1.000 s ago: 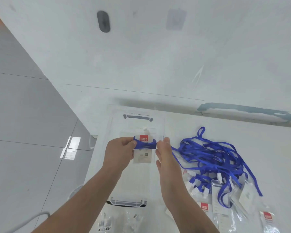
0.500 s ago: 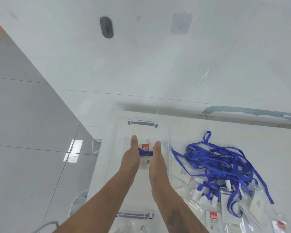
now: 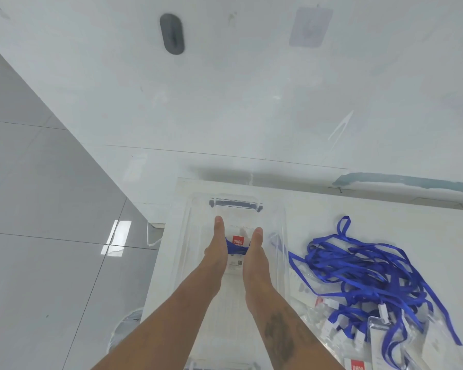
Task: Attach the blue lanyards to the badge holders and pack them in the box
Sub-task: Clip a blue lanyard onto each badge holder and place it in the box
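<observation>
Clear plastic box [image 3: 281, 236] sits on the white tabletop [image 3: 385, 214], grey handle clip [image 3: 235, 203] at its far end. Both hands reach into it side by side, fingers straight and together: left hand [image 3: 217, 247], right hand [image 3: 254, 252]. Between them, low in the box, lies 1 badge holder [image 3: 238, 243] with a red label, a blue lanyard [image 3: 237, 249] wrapped across it. Palms flank the holder's edges; contact looks likely, cannot tell whether they pinch it. Right of the box, a tangled pile of blue lanyards [image 3: 364, 273] rests on the tabletop, with more badge holders [image 3: 380, 340] under its near side.
</observation>
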Motion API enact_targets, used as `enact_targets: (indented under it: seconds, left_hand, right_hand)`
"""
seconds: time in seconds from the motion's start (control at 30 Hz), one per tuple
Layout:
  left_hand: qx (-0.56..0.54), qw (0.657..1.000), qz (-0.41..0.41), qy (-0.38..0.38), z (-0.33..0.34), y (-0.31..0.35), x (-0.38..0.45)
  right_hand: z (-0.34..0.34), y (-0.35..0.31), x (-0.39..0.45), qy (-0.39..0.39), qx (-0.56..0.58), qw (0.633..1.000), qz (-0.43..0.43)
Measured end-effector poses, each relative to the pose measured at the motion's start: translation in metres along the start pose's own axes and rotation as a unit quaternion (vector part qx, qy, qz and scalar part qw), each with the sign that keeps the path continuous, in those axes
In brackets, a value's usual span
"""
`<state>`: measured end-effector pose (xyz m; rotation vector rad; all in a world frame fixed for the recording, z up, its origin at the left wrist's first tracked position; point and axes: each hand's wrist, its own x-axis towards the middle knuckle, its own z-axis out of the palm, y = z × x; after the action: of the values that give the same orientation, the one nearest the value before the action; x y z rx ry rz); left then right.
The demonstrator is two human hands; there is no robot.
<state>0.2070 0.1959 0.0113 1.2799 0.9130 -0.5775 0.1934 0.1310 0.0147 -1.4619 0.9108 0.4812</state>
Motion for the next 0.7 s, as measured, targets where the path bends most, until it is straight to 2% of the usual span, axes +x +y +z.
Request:
enact_targets:
  seconds: [0.1,0.27,0.7]
  left_hand:
    - [0.009,1.0,-0.008,0.027,0.001,-0.005,0.003]
    - [0.019,0.999,0.033,0.0,-0.004,-0.012,0.002]
    - [-0.012,0.999,0.017,-0.029,-0.003,0.001,-0.015]
  right_hand:
    - [-0.004,-0.003,-0.002,0.0,0.015,1.0,0.017]
    - [-0.006,-0.001,-0.007,0.004,0.018,1.0,0.025]
    - [-0.004,-0.011,-0.026,0.014,0.03,0.999,0.033]
